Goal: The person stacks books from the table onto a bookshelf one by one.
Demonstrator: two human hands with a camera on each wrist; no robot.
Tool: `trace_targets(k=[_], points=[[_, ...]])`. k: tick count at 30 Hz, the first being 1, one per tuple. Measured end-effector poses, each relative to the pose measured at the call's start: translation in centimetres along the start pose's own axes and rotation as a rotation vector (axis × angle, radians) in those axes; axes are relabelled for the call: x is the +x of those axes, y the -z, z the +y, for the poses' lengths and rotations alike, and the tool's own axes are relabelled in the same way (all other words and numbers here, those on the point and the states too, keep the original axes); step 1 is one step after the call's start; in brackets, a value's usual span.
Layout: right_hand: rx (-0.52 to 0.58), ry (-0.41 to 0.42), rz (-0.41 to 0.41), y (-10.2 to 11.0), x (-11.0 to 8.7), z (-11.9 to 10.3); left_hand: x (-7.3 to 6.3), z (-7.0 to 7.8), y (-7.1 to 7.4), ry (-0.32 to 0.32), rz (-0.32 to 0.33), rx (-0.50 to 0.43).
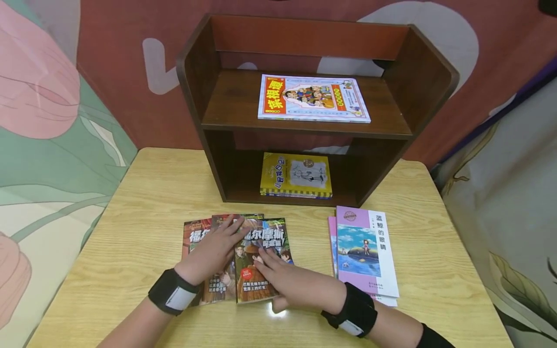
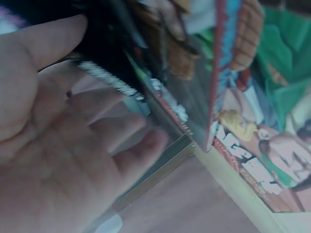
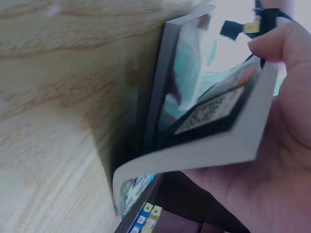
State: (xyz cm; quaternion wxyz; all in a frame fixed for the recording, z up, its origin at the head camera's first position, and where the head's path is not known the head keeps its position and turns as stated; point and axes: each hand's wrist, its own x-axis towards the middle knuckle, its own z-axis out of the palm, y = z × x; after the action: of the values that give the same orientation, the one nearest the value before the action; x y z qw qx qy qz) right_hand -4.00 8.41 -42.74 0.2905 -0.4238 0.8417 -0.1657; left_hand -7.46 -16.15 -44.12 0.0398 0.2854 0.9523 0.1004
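Note:
Several paperbacks with dark illustrated covers overlap on the table in front of me. My left hand [image 1: 211, 253] rests across them with its fingers spread, fingertips on the upper part of the covers. The rightmost paperback [image 1: 254, 287], showing white title characters and a round red badge, is pinched at its lower right by my right hand [image 1: 300, 282]. Those fingers lie on the front cover, the thumb at the edge. In the right wrist view, the pinched paperback [image 3: 194, 155] is tilted up, with page edges and a back-cover code visible. Part of the left paperback [image 1: 196, 229] is hidden by the left hand.
A dark brown two-tier bookshelf [image 1: 304, 129] stands at the back. Its upper shelf holds a white-and-red book [image 1: 313, 99], its lower one a yellow book stack [image 1: 296, 174]. Pink-and-white books [image 1: 367, 251] lie stacked right of my hands on the wooden table [image 1: 130, 227].

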Motion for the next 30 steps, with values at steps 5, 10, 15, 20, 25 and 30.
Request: trace_targets(k=[5,10,15,20,25,30], points=[[0.009,0.012,-0.023,0.5,-0.7,-0.2,0.7,-0.2,-0.5,-0.043,-0.010,-0.041],[-0.023,0.001,-0.005,1.0,-1.3,-0.1,0.9,-0.2,-0.7,-0.074,-0.010,-0.074],[-0.021,-0.024,0.022,1.2,-1.9,0.3,0.8,-0.4,-0.6,-0.120,0.053,-0.054],[-0.036,-0.033,0.088,1.4,-2.8,0.8,0.8,-0.7,-0.2,-0.176,0.095,-0.031],[-0.064,-0.056,0.144,1.5,-3.4,1.2,0.8,-0.3,0.2,-0.237,0.138,-0.017],[-0.060,-0.088,0.156,1.8,-3.8,1.7,0.9,0.3,0.4,-0.259,0.180,0.011]])
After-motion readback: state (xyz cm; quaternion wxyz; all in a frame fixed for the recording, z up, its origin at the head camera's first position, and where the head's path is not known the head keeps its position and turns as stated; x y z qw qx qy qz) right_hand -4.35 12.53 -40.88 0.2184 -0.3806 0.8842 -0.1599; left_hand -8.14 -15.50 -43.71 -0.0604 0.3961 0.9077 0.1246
